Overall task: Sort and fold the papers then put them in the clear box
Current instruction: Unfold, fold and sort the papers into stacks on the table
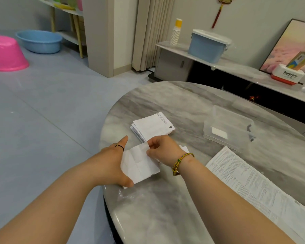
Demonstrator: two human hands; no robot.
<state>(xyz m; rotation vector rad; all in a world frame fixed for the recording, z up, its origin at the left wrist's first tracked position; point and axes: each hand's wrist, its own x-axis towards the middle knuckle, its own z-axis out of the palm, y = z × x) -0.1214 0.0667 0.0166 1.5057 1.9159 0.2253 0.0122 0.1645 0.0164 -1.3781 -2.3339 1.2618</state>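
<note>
A creased white paper (139, 164) is held just above the marble table (174, 208) near its left edge. My left hand (113, 162) grips the paper's left and lower side, thumb at its bottom corner. My right hand (163, 148) pinches the paper's top right edge. Behind them lies a stack of folded papers (152, 128). The clear box (231, 127) sits open to the right with a small white piece inside. A long printed sheet (257, 187) lies unfolded at the right.
The table's rounded edge runs close to my left hand, with grey floor beyond it. A low cabinet at the back carries a blue lidded bin (207, 45), paper cups (176, 32) and a white Panasonic box (287, 76). Pink (5, 53) and blue (40, 41) basins sit on the floor.
</note>
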